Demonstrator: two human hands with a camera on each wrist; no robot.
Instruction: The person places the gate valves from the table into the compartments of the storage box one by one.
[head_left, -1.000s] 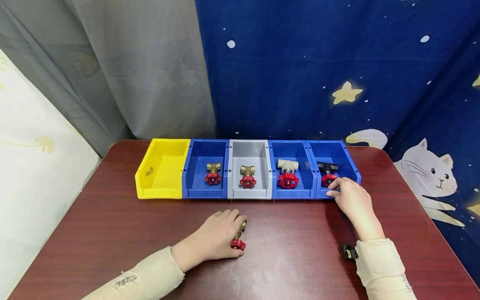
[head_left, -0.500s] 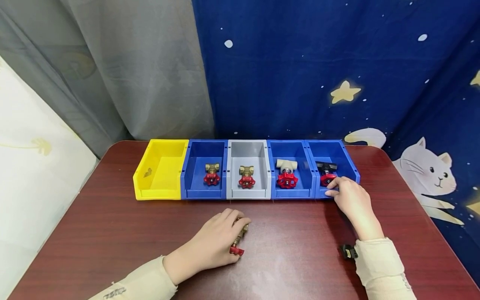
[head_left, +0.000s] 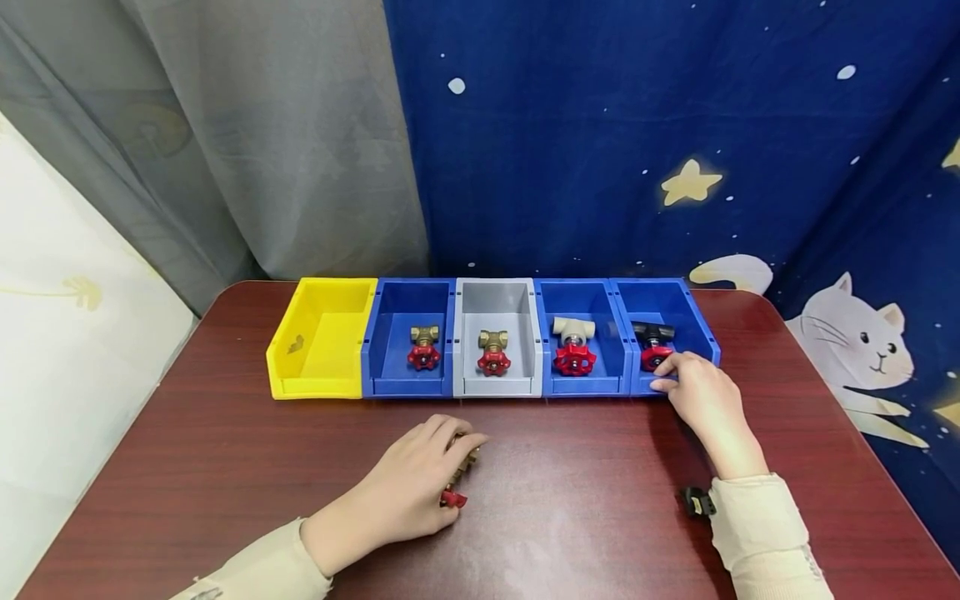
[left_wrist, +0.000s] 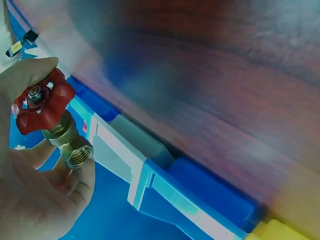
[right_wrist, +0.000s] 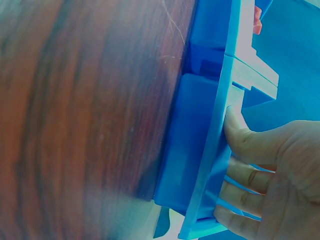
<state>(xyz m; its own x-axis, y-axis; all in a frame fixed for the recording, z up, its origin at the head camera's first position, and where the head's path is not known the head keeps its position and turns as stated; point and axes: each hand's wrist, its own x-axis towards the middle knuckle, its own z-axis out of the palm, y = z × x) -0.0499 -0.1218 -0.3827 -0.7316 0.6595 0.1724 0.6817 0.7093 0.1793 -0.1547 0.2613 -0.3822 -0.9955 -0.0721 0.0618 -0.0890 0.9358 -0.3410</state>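
My left hand [head_left: 401, 483] grips a brass gate valve [left_wrist: 65, 135] with a red handwheel over the front middle of the table. In the left wrist view the thumb lies on the wheel, fingers are around the brass body, and a threaded port faces out. My right hand [head_left: 701, 396] rests at the front lip of the rightmost blue bin [right_wrist: 187, 145], thumb and fingertips against the rim. Right behind these fingers, inside that bin, lies a black valve [head_left: 654, 333] with a red wheel, its front partly hidden by the hand.
Left of that bin stand a blue bin [head_left: 626, 387] with a white valve [head_left: 574, 346], a grey bin [head_left: 498, 387] with a brass valve [head_left: 493, 352], another blue bin [head_left: 408, 387] with a brass valve [head_left: 424, 346], and a yellow bin [head_left: 318, 388]. Curtains hang behind the table [head_left: 570, 492].
My left hand has drawn left and slightly nearer with the valve, which has turned in its grip. The right hand stays at the bin's lip.
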